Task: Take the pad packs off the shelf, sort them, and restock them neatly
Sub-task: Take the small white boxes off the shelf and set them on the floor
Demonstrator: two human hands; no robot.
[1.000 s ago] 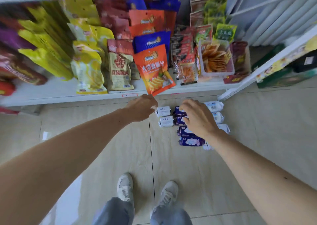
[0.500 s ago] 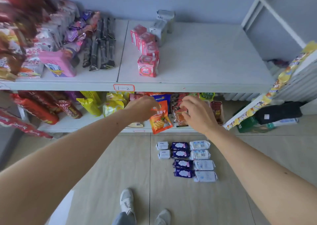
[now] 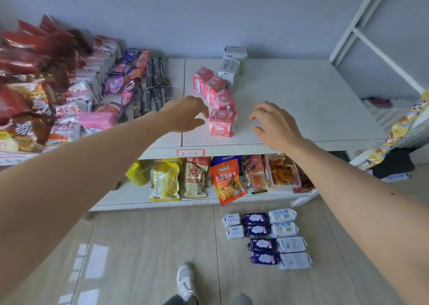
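Our hands have risen from the sorted pad packs on the floor [image 3: 267,237], lower right, to the upper shelf [image 3: 290,109]. Left hand [image 3: 185,114] and right hand [image 3: 274,123] hover loosely open, empty, flanking the front pink pad pack [image 3: 221,124]; we judge it goes next.

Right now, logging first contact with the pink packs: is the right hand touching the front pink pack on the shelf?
Apart. The head view shows bare white shelf between the right hand and the front pink pack; its fingers are curled in the air.
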